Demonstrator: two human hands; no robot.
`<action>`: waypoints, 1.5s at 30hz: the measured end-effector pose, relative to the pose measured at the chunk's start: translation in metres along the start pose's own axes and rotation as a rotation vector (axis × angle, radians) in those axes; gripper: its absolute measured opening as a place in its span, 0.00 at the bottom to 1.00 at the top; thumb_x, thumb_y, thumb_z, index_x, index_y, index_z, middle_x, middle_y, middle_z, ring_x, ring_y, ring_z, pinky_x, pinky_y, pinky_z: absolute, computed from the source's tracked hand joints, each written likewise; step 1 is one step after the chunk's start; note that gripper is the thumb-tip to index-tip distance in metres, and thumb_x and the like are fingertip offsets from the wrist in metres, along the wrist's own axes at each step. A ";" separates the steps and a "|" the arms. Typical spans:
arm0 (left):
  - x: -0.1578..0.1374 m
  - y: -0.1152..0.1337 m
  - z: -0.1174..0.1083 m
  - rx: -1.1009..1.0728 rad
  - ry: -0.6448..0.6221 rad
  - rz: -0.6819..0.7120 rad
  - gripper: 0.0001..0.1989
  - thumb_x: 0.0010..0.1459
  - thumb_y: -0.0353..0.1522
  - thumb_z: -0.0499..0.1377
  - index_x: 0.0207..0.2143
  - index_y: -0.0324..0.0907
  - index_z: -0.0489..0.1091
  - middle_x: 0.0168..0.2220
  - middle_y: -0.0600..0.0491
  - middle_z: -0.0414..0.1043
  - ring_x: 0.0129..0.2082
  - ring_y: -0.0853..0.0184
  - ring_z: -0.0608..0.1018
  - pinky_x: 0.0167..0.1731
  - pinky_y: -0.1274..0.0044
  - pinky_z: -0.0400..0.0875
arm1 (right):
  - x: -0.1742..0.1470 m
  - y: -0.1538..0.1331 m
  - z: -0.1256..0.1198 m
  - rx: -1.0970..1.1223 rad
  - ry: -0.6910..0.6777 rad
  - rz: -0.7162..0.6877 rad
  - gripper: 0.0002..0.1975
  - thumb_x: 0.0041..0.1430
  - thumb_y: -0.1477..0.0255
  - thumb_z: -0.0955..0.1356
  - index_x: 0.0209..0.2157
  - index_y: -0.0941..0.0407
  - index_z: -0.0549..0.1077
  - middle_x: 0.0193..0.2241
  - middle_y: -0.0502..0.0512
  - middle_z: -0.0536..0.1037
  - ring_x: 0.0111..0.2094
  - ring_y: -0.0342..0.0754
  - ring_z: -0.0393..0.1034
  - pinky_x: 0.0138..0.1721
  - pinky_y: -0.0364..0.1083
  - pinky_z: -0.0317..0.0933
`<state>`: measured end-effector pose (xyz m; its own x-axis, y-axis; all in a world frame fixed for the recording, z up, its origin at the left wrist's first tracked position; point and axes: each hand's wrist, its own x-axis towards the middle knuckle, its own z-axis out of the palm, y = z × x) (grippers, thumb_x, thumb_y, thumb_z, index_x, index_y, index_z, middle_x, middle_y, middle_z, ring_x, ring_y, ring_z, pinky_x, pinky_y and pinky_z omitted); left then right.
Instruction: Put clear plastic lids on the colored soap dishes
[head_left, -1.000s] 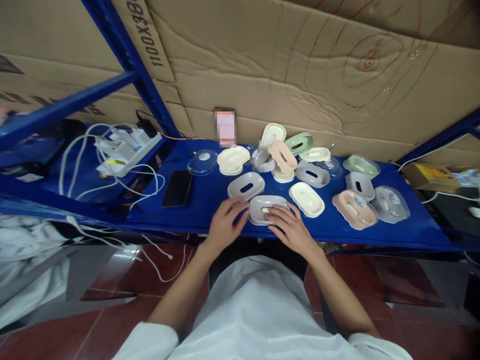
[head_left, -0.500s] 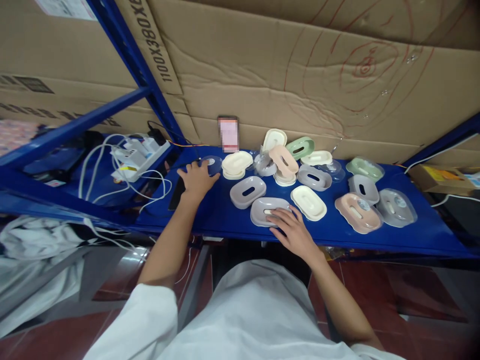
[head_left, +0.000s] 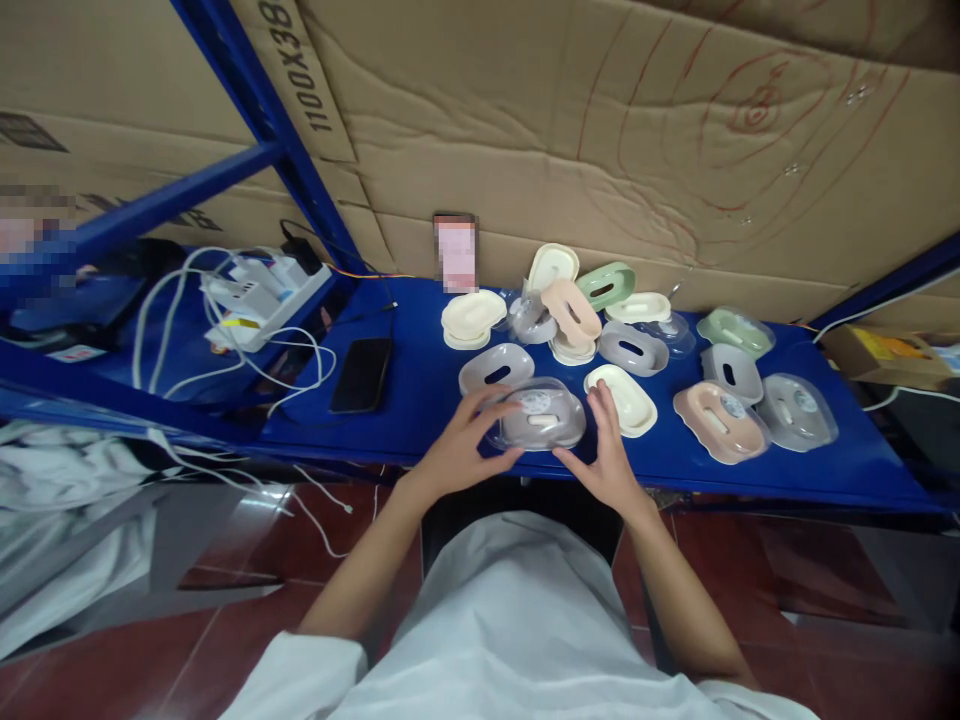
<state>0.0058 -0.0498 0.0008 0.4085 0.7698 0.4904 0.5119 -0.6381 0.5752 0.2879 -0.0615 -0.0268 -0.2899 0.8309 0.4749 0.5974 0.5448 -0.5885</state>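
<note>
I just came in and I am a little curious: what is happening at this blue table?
A person is at the blue table, handling a clear lid above a grey dish. The left hand holds the lid at its left end; the right hand is open beside its right end, by a cream piece. Whether the lid is fully seated, I cannot tell.

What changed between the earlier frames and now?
The left hand took hold of the clear lid beside the leftmost cream stack and brought it right and nearer, over the grey dish. The right hand came off that dish and now spreads at its right side. The cream stack and dark phone stayed put.
</note>
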 end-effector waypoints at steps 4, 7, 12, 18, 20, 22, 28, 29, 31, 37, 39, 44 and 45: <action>0.004 -0.001 0.021 -0.028 -0.065 0.052 0.24 0.68 0.36 0.64 0.64 0.49 0.67 0.68 0.42 0.63 0.71 0.53 0.66 0.70 0.57 0.65 | 0.003 0.001 -0.001 0.030 -0.112 0.030 0.41 0.70 0.59 0.71 0.77 0.40 0.49 0.79 0.54 0.44 0.78 0.61 0.43 0.75 0.64 0.51; 0.009 -0.004 0.026 0.006 -0.079 0.086 0.26 0.70 0.35 0.62 0.68 0.50 0.64 0.70 0.43 0.62 0.74 0.52 0.61 0.72 0.54 0.62 | 0.005 0.002 0.000 0.049 -0.116 0.046 0.35 0.71 0.59 0.70 0.74 0.41 0.57 0.77 0.55 0.54 0.76 0.59 0.50 0.75 0.63 0.52; 0.003 -0.005 0.031 0.097 -0.053 0.106 0.31 0.71 0.35 0.62 0.72 0.53 0.59 0.73 0.42 0.57 0.75 0.50 0.61 0.69 0.51 0.65 | 0.003 0.001 0.002 0.007 -0.026 0.030 0.33 0.70 0.60 0.71 0.72 0.42 0.63 0.74 0.56 0.60 0.74 0.59 0.56 0.73 0.62 0.56; -0.005 -0.007 0.035 0.121 -0.058 0.083 0.33 0.71 0.36 0.61 0.74 0.55 0.56 0.75 0.43 0.54 0.76 0.51 0.58 0.70 0.52 0.64 | -0.003 0.004 0.001 -0.133 -0.074 -0.047 0.39 0.71 0.64 0.71 0.76 0.40 0.52 0.77 0.53 0.54 0.74 0.60 0.57 0.72 0.60 0.59; -0.004 -0.007 0.035 0.111 -0.069 0.075 0.33 0.71 0.36 0.62 0.74 0.55 0.56 0.76 0.44 0.53 0.77 0.52 0.57 0.71 0.53 0.63 | -0.005 0.006 0.001 -0.175 -0.082 -0.060 0.42 0.71 0.65 0.71 0.77 0.39 0.49 0.77 0.53 0.54 0.73 0.60 0.58 0.72 0.60 0.60; -0.004 -0.007 0.034 0.101 -0.073 0.066 0.34 0.71 0.36 0.62 0.74 0.56 0.56 0.77 0.45 0.52 0.77 0.53 0.57 0.71 0.53 0.62 | -0.007 0.008 0.002 -0.200 -0.074 -0.067 0.43 0.70 0.66 0.72 0.77 0.39 0.48 0.76 0.53 0.55 0.72 0.61 0.59 0.72 0.60 0.61; -0.004 -0.009 0.035 0.090 -0.096 0.064 0.32 0.71 0.35 0.61 0.74 0.57 0.57 0.77 0.47 0.51 0.77 0.53 0.56 0.72 0.53 0.62 | -0.011 0.007 0.003 -0.209 -0.027 -0.103 0.42 0.70 0.70 0.72 0.76 0.37 0.51 0.75 0.54 0.59 0.71 0.61 0.62 0.72 0.61 0.60; -0.004 -0.009 0.034 0.087 -0.096 0.062 0.31 0.72 0.35 0.61 0.73 0.56 0.58 0.77 0.47 0.51 0.77 0.53 0.56 0.72 0.53 0.61 | -0.010 0.008 0.002 -0.198 -0.032 -0.099 0.42 0.70 0.70 0.72 0.76 0.37 0.51 0.75 0.54 0.59 0.72 0.61 0.61 0.72 0.62 0.60; -0.005 -0.009 0.034 0.072 -0.099 0.065 0.30 0.72 0.35 0.60 0.73 0.56 0.59 0.77 0.47 0.52 0.77 0.53 0.56 0.72 0.53 0.61 | -0.005 0.010 0.000 -0.160 -0.071 -0.070 0.43 0.69 0.67 0.72 0.77 0.38 0.49 0.76 0.56 0.55 0.74 0.61 0.57 0.73 0.63 0.58; -0.006 -0.001 0.026 0.072 -0.088 0.106 0.30 0.72 0.37 0.60 0.73 0.52 0.59 0.76 0.44 0.53 0.77 0.53 0.57 0.71 0.56 0.62 | 0.011 0.010 -0.012 -0.118 -0.234 -0.073 0.43 0.66 0.57 0.75 0.75 0.41 0.56 0.77 0.58 0.51 0.75 0.62 0.53 0.72 0.62 0.58; -0.007 0.001 0.025 0.157 -0.001 0.062 0.32 0.70 0.40 0.61 0.73 0.51 0.59 0.75 0.43 0.55 0.75 0.50 0.60 0.71 0.54 0.61 | 0.014 0.008 -0.028 -0.178 -0.116 -0.084 0.40 0.65 0.57 0.75 0.73 0.41 0.60 0.75 0.59 0.57 0.73 0.62 0.58 0.71 0.62 0.59; -0.007 -0.005 0.028 0.426 0.159 -0.098 0.29 0.68 0.44 0.63 0.68 0.50 0.67 0.72 0.41 0.62 0.72 0.43 0.64 0.72 0.44 0.48 | 0.021 0.050 -0.144 -0.524 0.374 0.058 0.44 0.61 0.49 0.75 0.71 0.51 0.64 0.67 0.69 0.68 0.70 0.66 0.61 0.69 0.66 0.58; -0.006 -0.007 0.030 0.450 0.157 -0.115 0.28 0.68 0.44 0.63 0.68 0.50 0.68 0.72 0.41 0.62 0.72 0.42 0.64 0.72 0.43 0.47 | 0.021 0.071 -0.177 -0.630 0.460 0.124 0.47 0.57 0.45 0.76 0.71 0.54 0.65 0.65 0.72 0.70 0.68 0.68 0.62 0.68 0.66 0.58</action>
<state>0.0219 -0.0497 -0.0259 0.2291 0.8012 0.5528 0.8372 -0.4519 0.3080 0.4568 -0.0255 0.0573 0.0632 0.6762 0.7340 0.9559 0.1703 -0.2392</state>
